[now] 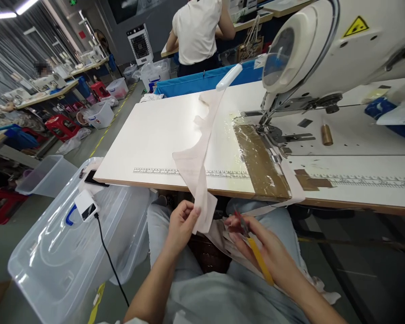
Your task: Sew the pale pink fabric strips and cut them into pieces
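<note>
Pinched between the thumb and fingers of my left hand (pixel 182 225) is the lower end of a pale pink fabric piece (pixel 202 166). The fabric runs up across the white sewing table, with one ragged edge, to a white oblong object (pixel 229 77) at its far end. My right hand (pixel 263 243) is closed around yellow-handled thread snips (pixel 260 262), held over my lap; part of their metal and a red part show near the fingertips. More pale fabric (pixel 219 234) lies on my lap under the right hand. Another pale strip (pixel 292 184) hangs over the table edge near the sewing machine's needle.
A white sewing machine (pixel 310 49) stands at right on the table (pixel 148 130), beside brown tape (pixel 263 162). To the left is a clear lidded bin (pixel 64 238) carrying a white corded device (pixel 86 205) and a phone (pixel 96 178). A person (pixel 199 31) sits ahead.
</note>
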### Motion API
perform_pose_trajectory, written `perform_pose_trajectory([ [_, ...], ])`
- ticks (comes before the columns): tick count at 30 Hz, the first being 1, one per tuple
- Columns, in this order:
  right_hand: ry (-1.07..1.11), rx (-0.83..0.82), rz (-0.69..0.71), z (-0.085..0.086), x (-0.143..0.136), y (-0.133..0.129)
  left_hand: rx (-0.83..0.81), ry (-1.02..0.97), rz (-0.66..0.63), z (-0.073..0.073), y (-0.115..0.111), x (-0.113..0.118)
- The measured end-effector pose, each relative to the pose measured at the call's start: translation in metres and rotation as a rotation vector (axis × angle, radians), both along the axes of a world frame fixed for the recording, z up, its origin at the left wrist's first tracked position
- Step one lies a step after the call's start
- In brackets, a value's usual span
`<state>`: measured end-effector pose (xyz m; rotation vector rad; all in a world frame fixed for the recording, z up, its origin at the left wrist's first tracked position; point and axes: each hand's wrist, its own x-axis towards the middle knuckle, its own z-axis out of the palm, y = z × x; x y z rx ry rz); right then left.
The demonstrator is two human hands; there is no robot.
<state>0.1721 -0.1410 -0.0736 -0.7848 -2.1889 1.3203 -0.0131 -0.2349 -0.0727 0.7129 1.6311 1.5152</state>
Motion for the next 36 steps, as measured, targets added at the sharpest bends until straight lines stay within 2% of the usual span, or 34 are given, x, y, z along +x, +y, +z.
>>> perform_pose_trajectory([
  [2,0.012,0.043,-0.037,0.011,-0.004,0.000,-0.062,-0.162,-0.100,0.002,-0.017,0.002],
  [4,0.006,0.058,0.045,0.024,-0.010,0.002,-0.128,-0.237,-0.206,0.005,-0.037,0.002],
  [7,-0.005,0.072,0.282,0.038,-0.027,0.010,-0.196,-0.263,-0.305,0.012,-0.064,-0.001],
  [10,-0.131,0.176,0.547,0.044,-0.048,0.018,-0.215,-0.262,-0.321,0.019,-0.080,-0.005],
  [12,-0.247,0.287,0.661,0.047,-0.061,0.020,-0.208,-0.224,-0.305,0.023,-0.085,-0.010],
  [15,-0.316,0.411,0.699,0.053,-0.078,0.021,-0.201,-0.152,-0.304,0.027,-0.088,-0.017],
  [19,-0.391,0.496,0.762,0.065,-0.097,0.021,-0.183,-0.130,-0.373,0.031,-0.091,-0.024],
  [24,-0.544,0.597,0.857,0.077,-0.111,0.023,-0.207,-0.114,-0.365,0.040,-0.096,-0.029],
  [27,-0.525,0.539,0.839,0.079,-0.111,0.026,-0.196,-0.115,-0.327,0.043,-0.099,-0.033],
  [30,-0.465,0.403,0.729,0.077,-0.106,0.029,-0.182,-0.113,-0.238,0.045,-0.099,-0.036],
  [36,-0.226,-0.013,0.547,0.070,-0.087,0.032,-0.108,-0.063,-0.006,0.043,-0.090,-0.039],
])
